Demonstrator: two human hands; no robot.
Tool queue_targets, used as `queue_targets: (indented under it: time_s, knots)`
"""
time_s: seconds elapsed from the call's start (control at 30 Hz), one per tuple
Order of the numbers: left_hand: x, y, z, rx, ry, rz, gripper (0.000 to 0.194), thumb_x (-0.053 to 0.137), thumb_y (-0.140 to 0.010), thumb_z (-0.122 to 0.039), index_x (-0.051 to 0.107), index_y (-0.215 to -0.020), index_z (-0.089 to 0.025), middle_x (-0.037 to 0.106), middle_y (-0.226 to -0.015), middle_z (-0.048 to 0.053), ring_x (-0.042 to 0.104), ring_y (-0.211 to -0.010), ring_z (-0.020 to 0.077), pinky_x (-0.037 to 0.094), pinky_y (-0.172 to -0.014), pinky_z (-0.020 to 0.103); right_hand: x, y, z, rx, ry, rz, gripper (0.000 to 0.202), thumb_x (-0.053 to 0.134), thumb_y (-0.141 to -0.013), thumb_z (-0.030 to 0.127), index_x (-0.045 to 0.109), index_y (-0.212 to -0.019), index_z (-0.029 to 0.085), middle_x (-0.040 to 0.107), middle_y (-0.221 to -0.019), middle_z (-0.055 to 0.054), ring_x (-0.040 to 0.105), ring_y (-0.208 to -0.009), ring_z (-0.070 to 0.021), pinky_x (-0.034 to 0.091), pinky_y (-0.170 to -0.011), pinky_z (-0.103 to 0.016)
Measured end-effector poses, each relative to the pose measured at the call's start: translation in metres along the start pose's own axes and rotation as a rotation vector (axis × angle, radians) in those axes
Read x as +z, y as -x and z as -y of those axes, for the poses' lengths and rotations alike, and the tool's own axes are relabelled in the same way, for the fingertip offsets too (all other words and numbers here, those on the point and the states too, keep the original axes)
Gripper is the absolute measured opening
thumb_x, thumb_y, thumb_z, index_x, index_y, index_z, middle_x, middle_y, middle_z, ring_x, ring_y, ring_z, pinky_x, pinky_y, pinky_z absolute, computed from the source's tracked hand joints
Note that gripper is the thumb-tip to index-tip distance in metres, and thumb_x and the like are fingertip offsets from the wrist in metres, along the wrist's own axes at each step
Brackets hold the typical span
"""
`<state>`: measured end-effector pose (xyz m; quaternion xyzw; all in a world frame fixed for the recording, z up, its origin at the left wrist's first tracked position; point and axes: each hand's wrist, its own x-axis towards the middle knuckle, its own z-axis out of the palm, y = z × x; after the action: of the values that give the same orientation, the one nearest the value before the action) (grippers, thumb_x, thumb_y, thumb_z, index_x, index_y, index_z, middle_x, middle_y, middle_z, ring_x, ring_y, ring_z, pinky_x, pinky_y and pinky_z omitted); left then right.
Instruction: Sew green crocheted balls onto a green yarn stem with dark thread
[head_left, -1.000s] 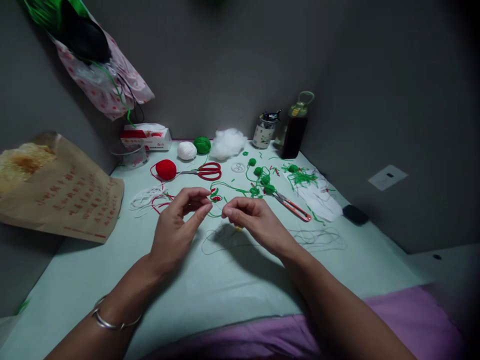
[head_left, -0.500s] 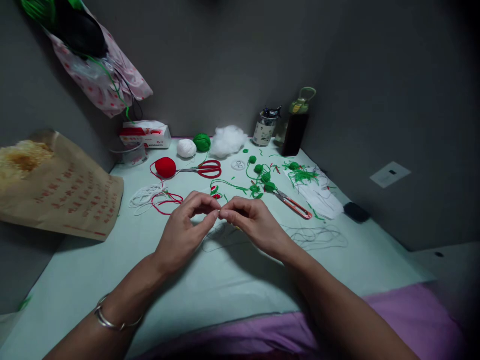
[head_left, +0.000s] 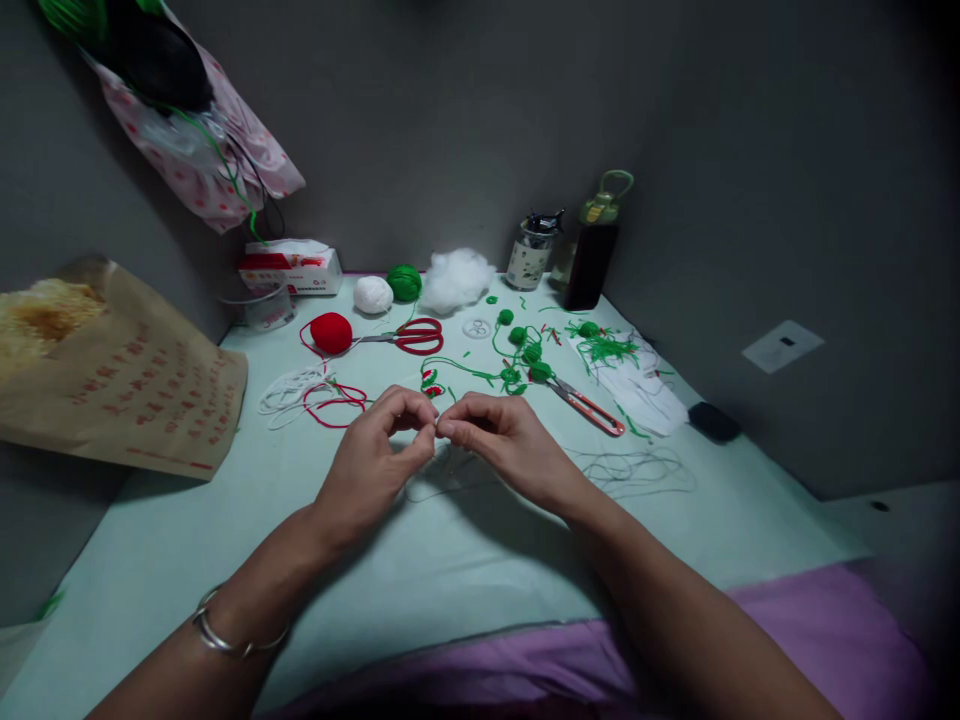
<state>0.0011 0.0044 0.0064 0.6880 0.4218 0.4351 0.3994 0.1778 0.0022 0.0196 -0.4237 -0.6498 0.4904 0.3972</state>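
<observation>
My left hand and my right hand meet over the middle of the table, both closed in a pinch, fingertips almost touching. Between them is a thin grey thread, whose loose loops spread on the table under and to the right of my right hand. The very bit at the fingertips is too small to make out. Just beyond the hands lie small green and red crocheted pieces and a green yarn string with several green balls. Orange-handled snips rest beside that string.
Red-handled scissors, a red yarn ball, a white yarn ball, a green yarn ball and white stuffing lie farther back. A paper bag stands left; a bottle stands back right. Green scraps lie on white paper.
Both hands stay pinched together at almost the same spot, with slight finger shifts. The view has moved very slightly; nothing on the table has visibly moved.
</observation>
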Motion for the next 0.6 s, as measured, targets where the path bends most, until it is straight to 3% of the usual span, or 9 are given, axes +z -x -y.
queue_targets:
  time_s: [0.2, 0.3, 0.47, 0.6]
  knots:
    - [-0.0044, -0.0018, -0.0037, -0.156, 0.143, 0.020, 0.008, 0.060, -0.083, -0.027, 0.058, -0.080, -0.020, 0.062, -0.087, 0.001, 0.060, -0.081, 0.0171, 0.049, -0.071, 0.028, -0.0025, 0.0010, 0.0066, 0.046, -0.122, 0.018, 0.026, 0.070, -0.082, 0.041, 0.071, -0.077, 0.016, 0.057, -0.067, 0.002, 0.046, -0.063, -0.0103, 0.036, -0.060, -0.024]
    - [-0.0050, -0.0024, -0.0043, -0.171, 0.186, -0.010, 0.012, 0.063, -0.084, -0.031, 0.061, -0.083, -0.020, 0.066, -0.093, 0.003, 0.063, -0.086, 0.0182, 0.050, -0.076, 0.030, -0.0047, 0.0009, 0.0063, 0.067, -0.174, 0.014, 0.028, 0.071, -0.081, 0.043, 0.071, -0.079, 0.016, 0.056, -0.066, 0.002, 0.044, -0.062, -0.0101, 0.035, -0.059, -0.024]
    - [-0.0043, -0.0014, -0.0050, -0.169, 0.256, -0.048, 0.026, 0.060, -0.091, -0.040, 0.064, -0.108, -0.021, 0.069, -0.105, 0.005, 0.067, -0.095, 0.0200, 0.051, -0.088, 0.034, -0.0079, 0.0001, 0.0036, 0.062, -0.190, -0.016, 0.028, 0.070, -0.083, 0.042, 0.069, -0.075, 0.016, 0.054, -0.066, 0.002, 0.042, -0.061, -0.0097, 0.034, -0.058, -0.024]
    - [-0.0038, -0.0012, -0.0046, -0.151, 0.295, -0.086, 0.027, 0.056, -0.094, -0.040, 0.063, -0.112, -0.021, 0.070, -0.107, 0.005, 0.068, -0.094, 0.0185, 0.051, -0.091, 0.034, -0.0084, 0.0002, 0.0051, 0.069, -0.196, -0.032, 0.030, 0.071, -0.081, 0.045, 0.069, -0.075, 0.016, 0.054, -0.065, 0.002, 0.042, -0.061, -0.0098, 0.034, -0.058, -0.024]
